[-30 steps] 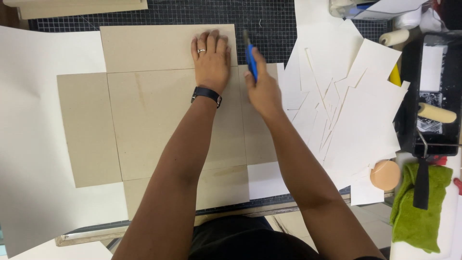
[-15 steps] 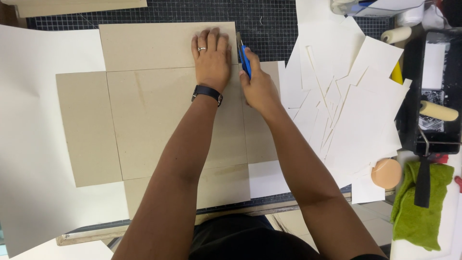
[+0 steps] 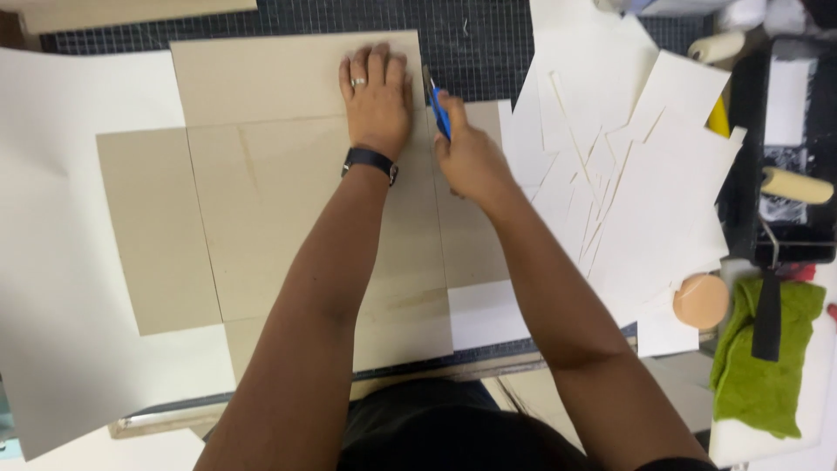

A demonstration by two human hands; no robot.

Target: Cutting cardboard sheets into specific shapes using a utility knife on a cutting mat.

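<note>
A cross-shaped layout of tan cardboard panels [image 3: 261, 209] lies on a dark gridded cutting mat [image 3: 479, 44]. My left hand [image 3: 377, 98], with a ring and a black wristband, presses flat on the top panel near its right edge. My right hand [image 3: 466, 153] grips a blue-handled knife [image 3: 438, 109], its tip at the right edge of that top panel, just beside my left hand's little finger.
Large white paper [image 3: 61, 262] lies under the cardboard on the left. A heap of white paper offcuts [image 3: 628, 174] sits to the right. Further right are a black tray [image 3: 785, 157] with a paint roller [image 3: 798, 185], a green cloth [image 3: 758, 366] and a round tan lid [image 3: 700, 301].
My right hand with the knife has slid slightly left and up along the cardboard's right edge. My left hand has stayed pressed in place.
</note>
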